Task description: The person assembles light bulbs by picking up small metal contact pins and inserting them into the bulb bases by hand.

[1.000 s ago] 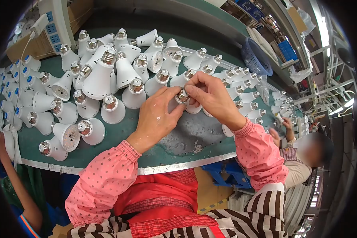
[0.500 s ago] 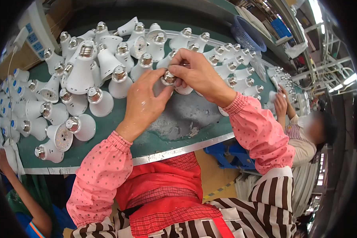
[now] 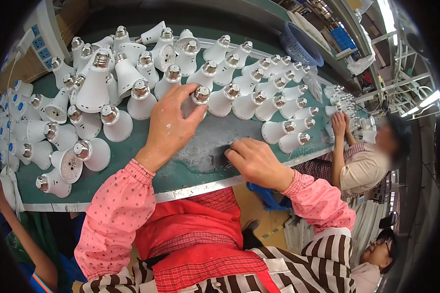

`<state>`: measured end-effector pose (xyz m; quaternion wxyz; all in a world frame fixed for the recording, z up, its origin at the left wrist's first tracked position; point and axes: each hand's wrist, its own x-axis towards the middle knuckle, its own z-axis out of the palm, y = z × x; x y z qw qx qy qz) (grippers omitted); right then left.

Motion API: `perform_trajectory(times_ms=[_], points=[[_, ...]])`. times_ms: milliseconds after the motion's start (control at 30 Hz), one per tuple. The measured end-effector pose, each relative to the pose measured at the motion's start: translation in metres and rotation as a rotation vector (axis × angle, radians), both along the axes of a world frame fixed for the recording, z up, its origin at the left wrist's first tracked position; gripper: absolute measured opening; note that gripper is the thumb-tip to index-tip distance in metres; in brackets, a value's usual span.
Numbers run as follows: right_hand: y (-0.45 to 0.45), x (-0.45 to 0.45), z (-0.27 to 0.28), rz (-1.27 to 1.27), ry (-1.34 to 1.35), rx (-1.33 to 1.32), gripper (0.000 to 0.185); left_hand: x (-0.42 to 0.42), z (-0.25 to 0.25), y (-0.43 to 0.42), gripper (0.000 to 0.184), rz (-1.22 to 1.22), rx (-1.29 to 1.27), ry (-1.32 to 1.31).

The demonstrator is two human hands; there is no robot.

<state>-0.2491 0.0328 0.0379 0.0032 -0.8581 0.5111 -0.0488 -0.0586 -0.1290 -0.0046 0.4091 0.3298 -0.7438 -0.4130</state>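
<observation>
My left hand [image 3: 171,124] is wrapped round a white light bulb [image 3: 196,99], thumb on one side and fingers on the other. This bulb stands with its silver screw cap upward on the green bench. My right hand [image 3: 255,160] is low over the dark worn patch [image 3: 205,142], apart from the bulbs. Its fingers are curled together, and whatever is between them, if anything, is hidden. Just right of the held bulb stands another white bulb [image 3: 224,100], cap up.
Many more bulbs [image 3: 95,88] crowd the left and back of the green bench [image 3: 146,141]. A blue basket [image 3: 300,44] stands at the far edge. A co-worker [image 3: 364,161] sits at the right. Another person's arm [image 3: 22,234] reaches in at the left.
My right hand has left the bulb's cap and come down to the right, over the worn patch. My left hand stays around the bulb.
</observation>
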Motion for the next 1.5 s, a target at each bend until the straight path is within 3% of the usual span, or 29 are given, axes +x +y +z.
perform_trajectory(times_ms=[167,333,467,533,633,700,767,867,967,1100,1267,1500], points=[[-0.009,-0.001,-0.007,0.058,0.037,-0.057,0.02,0.0,-0.008,-0.001,0.046,0.011,-0.062,0.005],[-0.008,-0.006,-0.023,-0.116,-0.286,-0.089,0.017,0.034,0.02,0.029,0.055,0.105,-0.124,-0.024],[-0.009,-0.006,-0.031,-0.169,-0.534,-0.056,0.014,0.101,0.018,0.095,0.037,0.23,-0.513,-0.046],[-0.007,-0.003,-0.035,-0.272,-0.559,-0.013,0.01,0.139,0.006,0.145,0.019,0.234,-0.424,-0.215],[-0.009,-0.01,-0.05,-0.376,-0.734,-0.013,0.002,0.189,-0.062,0.196,0.01,0.308,-0.11,-0.349],[-0.009,-0.018,-0.063,-0.471,-0.87,-0.005,0.003,0.231,-0.121,0.216,0.018,0.433,0.179,-0.503],[-0.008,-0.019,-0.06,-0.497,-0.952,0.011,0.005,0.271,-0.192,0.236,0.024,0.543,0.539,-0.492],[-0.009,-0.025,-0.068,-0.509,-1.025,0.007,0.005,0.314,-0.334,0.27,0.025,0.529,0.453,-0.672],[-0.008,-0.023,-0.062,-0.548,-0.983,-0.011,0.007,0.322,-0.361,0.277,0.025,0.469,0.62,-0.761],[-0.009,-0.016,-0.062,-0.592,-1.086,-0.034,0.007,0.312,-0.357,0.248,0.025,0.391,0.64,-0.778],[-0.006,-0.012,-0.057,-0.636,-1.28,0.115,0.008,0.29,-0.305,0.182,0.024,0.37,0.534,-0.733],[-0.004,-0.008,-0.055,-0.754,-1.25,0.131,0.008,0.223,-0.245,0.078,0.024,0.258,0.283,-0.663]])
